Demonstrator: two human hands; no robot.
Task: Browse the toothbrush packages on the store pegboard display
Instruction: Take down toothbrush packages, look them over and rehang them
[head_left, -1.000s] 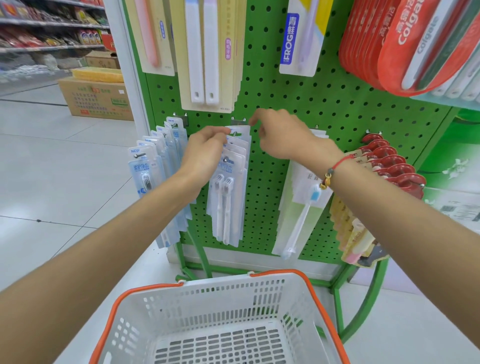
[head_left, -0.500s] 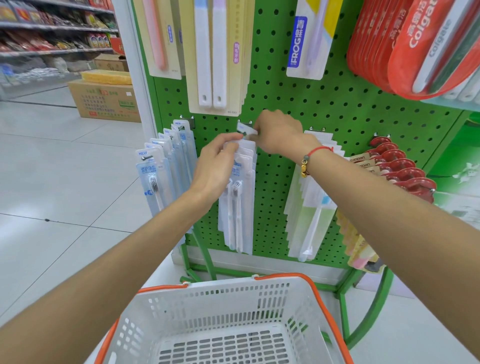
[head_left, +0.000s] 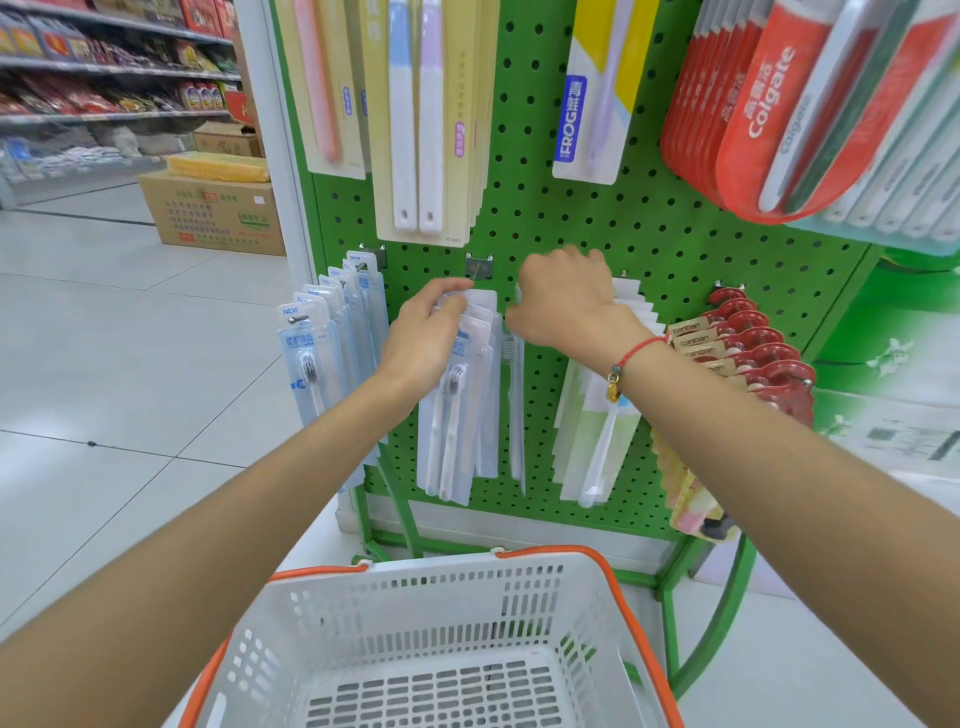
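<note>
A green pegboard (head_left: 649, 223) carries rows of hanging toothbrush packages. My left hand (head_left: 426, 338) grips the top of a stack of clear packages (head_left: 457, 426) with white brushes on the middle hook (head_left: 479, 266). My right hand (head_left: 566, 301), with a red bracelet on its wrist, pinches the top of one clear package (head_left: 515, 415). That package hangs edge-on just right of the stack, apart from it. Blue-labelled packages (head_left: 311, 353) hang to the left. Pale green packages (head_left: 597, 441) hang to the right, partly behind my right forearm.
Red-topped packages (head_left: 753, 353) and Colgate packs (head_left: 769, 104) hang at the right, a FROG pack (head_left: 587, 104) and beige packs (head_left: 421, 130) above. A white basket (head_left: 587, 597) with orange handles sits below my arms. Cardboard boxes (head_left: 213, 213) stand on the tiled floor at left.
My right hand has moved from the hook down and right, bringing one package away from the stack. My left hand has stayed on the stack.
</note>
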